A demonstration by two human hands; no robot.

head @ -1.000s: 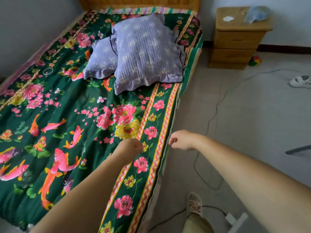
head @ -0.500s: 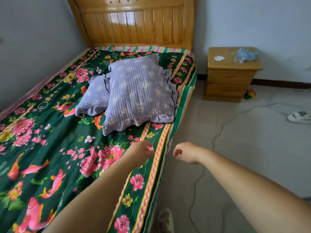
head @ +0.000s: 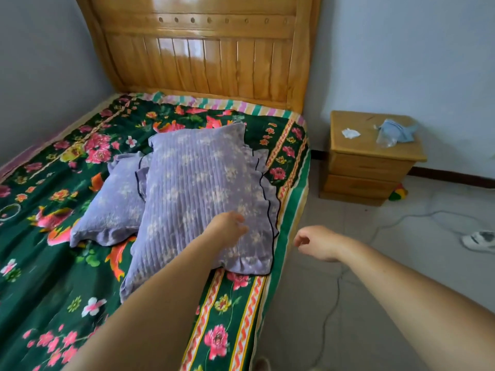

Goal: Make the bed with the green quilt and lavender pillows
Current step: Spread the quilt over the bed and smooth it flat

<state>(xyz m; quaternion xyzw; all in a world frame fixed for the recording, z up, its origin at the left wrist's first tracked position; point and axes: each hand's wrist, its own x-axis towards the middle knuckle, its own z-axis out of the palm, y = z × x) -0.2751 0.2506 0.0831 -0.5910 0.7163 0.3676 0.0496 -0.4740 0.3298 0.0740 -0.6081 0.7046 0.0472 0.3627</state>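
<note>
Close to the camera, two bare arms reach forward. The left hand (head: 227,226) is over the near part of the big lavender ribbed pillow (head: 203,194); its fingers look loose, but they are blurred, so I cannot tell if they touch or hold the cloth. The right hand (head: 313,242) hangs in the air past the bed's right edge, over the floor, with its fingers loosely curled and nothing in them.

The big pillow lies on the green quilt with pink flowers and orange fish (head: 48,263), near the right edge of the bed. It leans partly over a smaller lavender pillow (head: 115,204) that lies to its left. The quilt is spread flat over the bed. A striped sheet (head: 235,105) peeks out at the far end.

On the floor to the right runs a thin grey cable (head: 337,290), and a white shoe (head: 479,239) sits further off.

Behind the pillows stands the wooden slatted headboard (head: 203,49). Beside it is a wooden bedside cabinet with drawers (head: 367,167), with a blue cloth (head: 396,129) and a crumpled white tissue (head: 350,133) on top. A small bright toy (head: 399,192) lies on the floor at its right side.
</note>
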